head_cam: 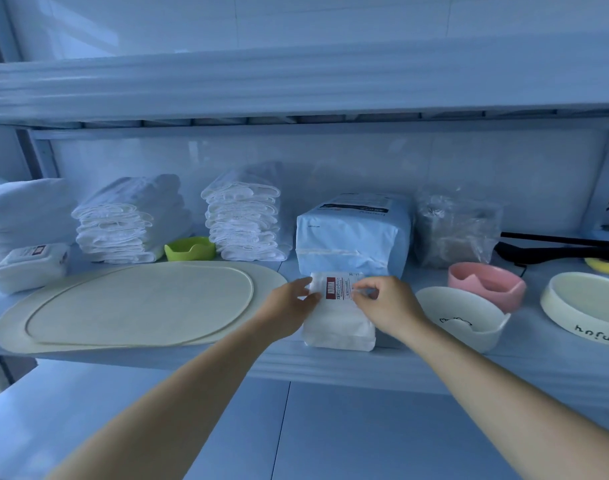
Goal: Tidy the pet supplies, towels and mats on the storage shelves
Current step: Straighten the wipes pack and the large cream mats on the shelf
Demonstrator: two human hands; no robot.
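Grip closed on one white packet: left hand and right hand pinched its top where it stood on the shelf, between one mat and the white bowl. Four bowls and three towel stacks stood nearby.

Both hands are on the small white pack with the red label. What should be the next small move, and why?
Probably lift the small white soft pack with the red label and carry it left, to the similar white pack beside the folded white towels. The left hand and the right hand grip its far end, and it lies apart from its match.
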